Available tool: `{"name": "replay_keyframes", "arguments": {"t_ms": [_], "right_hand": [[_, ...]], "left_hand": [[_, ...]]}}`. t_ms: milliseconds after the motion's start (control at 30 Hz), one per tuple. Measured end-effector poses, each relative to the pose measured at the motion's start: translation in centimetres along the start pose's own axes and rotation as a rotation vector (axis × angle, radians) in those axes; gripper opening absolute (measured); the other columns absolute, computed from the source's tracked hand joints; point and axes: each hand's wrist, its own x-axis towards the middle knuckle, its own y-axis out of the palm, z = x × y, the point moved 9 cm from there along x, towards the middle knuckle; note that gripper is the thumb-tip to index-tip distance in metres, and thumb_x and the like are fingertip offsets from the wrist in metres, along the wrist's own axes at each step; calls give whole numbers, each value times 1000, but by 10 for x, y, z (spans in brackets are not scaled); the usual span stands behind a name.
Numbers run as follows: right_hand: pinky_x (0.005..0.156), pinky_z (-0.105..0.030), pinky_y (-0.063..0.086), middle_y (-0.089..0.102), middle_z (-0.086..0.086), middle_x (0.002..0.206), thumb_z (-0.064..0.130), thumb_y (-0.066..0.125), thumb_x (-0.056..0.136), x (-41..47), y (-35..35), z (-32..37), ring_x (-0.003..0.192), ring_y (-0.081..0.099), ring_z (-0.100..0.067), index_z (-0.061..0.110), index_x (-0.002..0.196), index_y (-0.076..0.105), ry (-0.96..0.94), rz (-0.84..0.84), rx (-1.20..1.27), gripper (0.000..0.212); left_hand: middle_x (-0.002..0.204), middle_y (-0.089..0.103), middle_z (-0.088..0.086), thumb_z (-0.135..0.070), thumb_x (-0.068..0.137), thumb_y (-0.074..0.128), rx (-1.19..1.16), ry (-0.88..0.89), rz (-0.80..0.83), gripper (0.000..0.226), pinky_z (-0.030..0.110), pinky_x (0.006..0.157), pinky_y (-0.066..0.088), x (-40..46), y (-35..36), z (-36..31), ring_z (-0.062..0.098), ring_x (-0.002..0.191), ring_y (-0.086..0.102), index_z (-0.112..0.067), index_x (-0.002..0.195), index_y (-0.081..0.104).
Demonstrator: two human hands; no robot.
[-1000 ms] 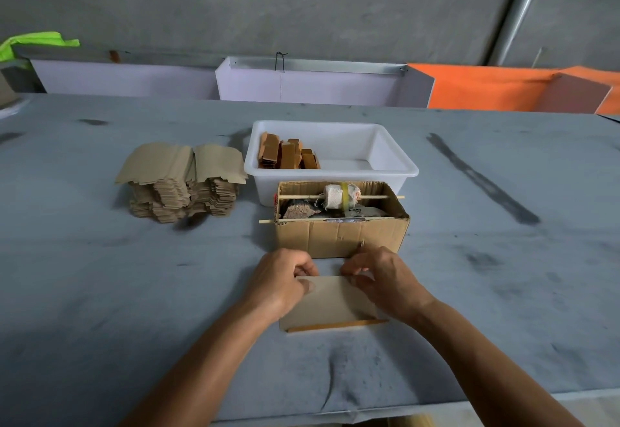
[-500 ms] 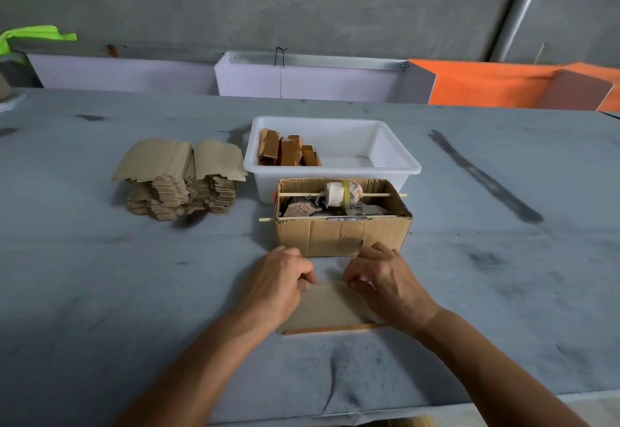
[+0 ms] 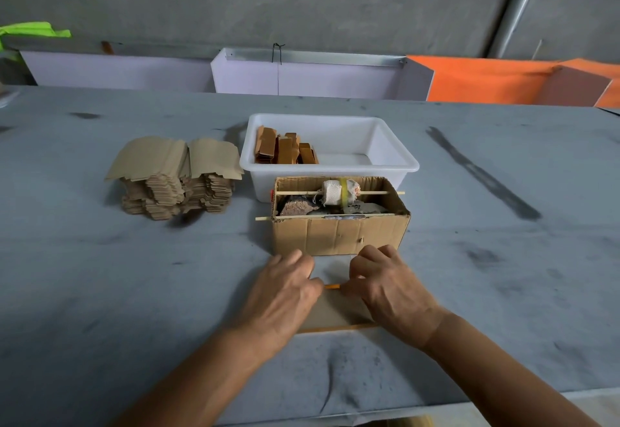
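Moved: far flap of cardboard sheet (image 3: 335, 312) is now folded toward the person.
Left grip (image 3: 285, 292): curled, pinches the fold.
Right grip (image 3: 389, 287): the same.
Sheet: on surface (image 3: 134, 292), near brown box (image 3: 339, 235).
Progress: one fold seems made; others remain.

Cardboard box (image 3: 339, 235) before tub (image 3: 396, 155); blank stack (image 3: 174, 181) left.

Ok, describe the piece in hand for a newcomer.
On the table, find the open cardboard box. Just nearer lies one flat cardboard piece pinched by the left hand and right hand; unlike the stacked blanks, it lies alone, orange-edged.
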Motion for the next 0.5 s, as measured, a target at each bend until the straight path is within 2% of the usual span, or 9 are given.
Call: {"name": "replay_keyframes", "arguments": {"t_ms": [67, 100, 167, 200, 267, 333, 400, 467, 500], "right_hand": [[54, -26, 44, 57, 5, 66, 17, 83, 65, -2, 1, 2, 64, 54, -15, 29, 67, 73, 9, 22, -5, 16], [53, -26, 44, 58, 5, 67, 16, 81, 65, -3, 1, 2, 65, 55, -15, 28, 67, 73, 27, 36, -5, 15], [57, -27, 46, 60, 3, 75, 13, 75, 69, -3, 2, 3, 71, 56, -16, 25, 73, 73, 68, 46, -16, 13], [64, -29, 46, 61, 1, 85, 11, 66, 77, -3, 5, 3, 79, 55, -18, 24, 84, 73, 91, 71, 0, 16], [80, -31, 40, 57, -3, 106, 9, 42, 91, -5, 14, 2, 98, 48, -21, 20, 108, 67, 131, 123, 58, 32], [81, -31, 36, 56, -4, 109, 9, 36, 91, -4, 16, 3, 101, 45, -23, 18, 113, 64, 167, 143, 40, 36], [74, -32, 39, 60, -6, 96, 8, 49, 85, -3, 10, 7, 92, 52, -24, 16, 99, 69, 180, 132, 16, 26], [57, -29, 44, 60, -3, 69, 8, 71, 63, -4, 3, 9, 68, 57, -20, 17, 70, 71, 181, 61, -1, 12], [50, -28, 43, 57, -1, 61, 7, 76, 52, -5, 0, 10, 59, 55, -18, 18, 60, 69, 182, 32, -1, 16]], "left_hand": [[60, 54, -2, -11, 57, 76, -15, 44, -9, 13, 22, 51, 43, -2, -3, -5, 14, 63, 57, -17, 53, 65], [65, 55, -1, -9, 62, 71, -24, 33, 15, 10, 24, 53, 44, -3, -1, -5, 15, 68, 57, -15, 57, 66], [92, 55, 3, -1, 85, 50, -63, -23, 42, 20, 29, 73, 40, -6, 7, -2, 19, 94, 50, -10, 85, 67], [103, 51, 4, -1, 91, 40, -62, -43, 13, 26, 30, 80, 36, -6, 12, 0, 19, 104, 43, -9, 99, 64], [109, 47, 6, -1, 94, 34, -31, -111, 32, 30, 31, 81, 31, -5, 18, 3, 22, 109, 38, -8, 109, 59], [110, 45, 8, -1, 93, 33, -27, -149, 42, 31, 32, 79, 29, -5, 22, -1, 24, 109, 37, -9, 116, 53], [111, 42, 9, -4, 95, 31, -28, -161, 24, 33, 35, 78, 27, -4, 25, -6, 25, 109, 35, -9, 123, 48], [110, 41, 8, -11, 100, 27, -10, -156, 22, 34, 36, 74, 22, -3, 29, -9, 25, 108, 35, -11, 128, 46], [109, 40, 8, -14, 101, 26, -3, -153, 20, 34, 36, 73, 20, -3, 30, -10, 25, 108, 35, -12, 129, 45]]}}
